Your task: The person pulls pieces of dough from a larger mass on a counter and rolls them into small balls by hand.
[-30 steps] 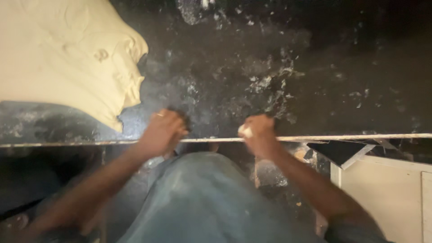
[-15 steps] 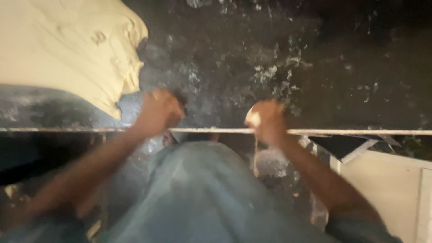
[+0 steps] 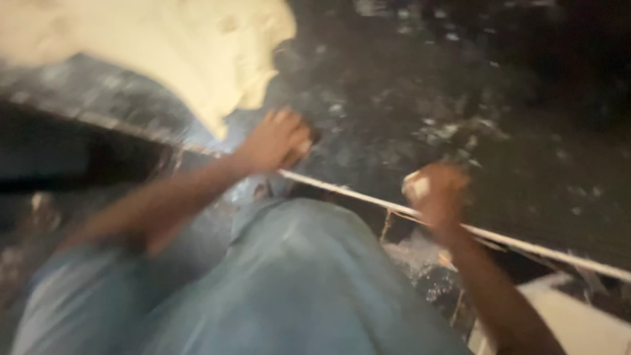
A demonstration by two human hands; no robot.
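Note:
A large flat sheet of pale yellow dough (image 3: 197, 46) lies on a dark, flour-dusted worktop (image 3: 407, 85), at the upper left. My left hand (image 3: 276, 141) rests at the worktop's front edge, just below the dough's lower corner, fingers curled. My right hand (image 3: 437, 194) is at the same edge further right, closed around a small pale lump that looks like dough (image 3: 415, 186). The frame is heavily blurred, so finger detail is unclear.
A light metal strip (image 3: 513, 242) runs along the worktop's front edge. My blue garment (image 3: 289, 283) fills the lower middle. A white surface (image 3: 578, 322) shows at the lower right, and scattered flour and scraps (image 3: 453, 131) lie on the worktop.
The view has tilted and swung, so the worktop edge now slants down to the right. Both hands stay at the edge; the frame has grown more blurred.

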